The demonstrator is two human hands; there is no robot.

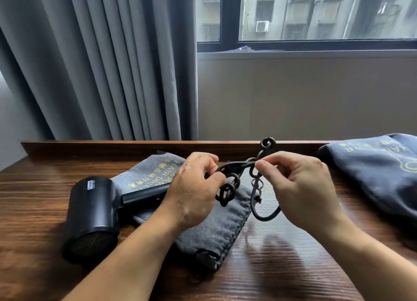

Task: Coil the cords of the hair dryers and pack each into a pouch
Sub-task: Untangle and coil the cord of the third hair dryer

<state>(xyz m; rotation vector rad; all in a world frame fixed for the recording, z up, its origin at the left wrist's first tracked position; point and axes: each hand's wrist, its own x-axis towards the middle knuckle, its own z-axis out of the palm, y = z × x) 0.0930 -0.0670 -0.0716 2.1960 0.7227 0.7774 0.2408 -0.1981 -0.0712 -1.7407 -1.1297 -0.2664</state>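
Note:
A black hair dryer (94, 212) lies on its side at the left of the wooden table (282, 262), its handle resting on a flat grey pouch (216, 228) with yellow lettering. Its black kinked cord (234, 165) runs up between my hands. My left hand (196, 188) grips the cord near the handle's end, where several tight curls hang. My right hand (300, 183) pinches the cord further along, with a loop drooping below it and a curl sticking up behind. A second, filled dark pouch (379, 172) lies at the right.
A raised wooden lip (112, 146) runs along the table's back edge. Grey curtains (101, 64) hang behind on the left, and a beige wall under a window stands behind on the right. The pouch's drawstring toggle (204, 259) lies near the front.

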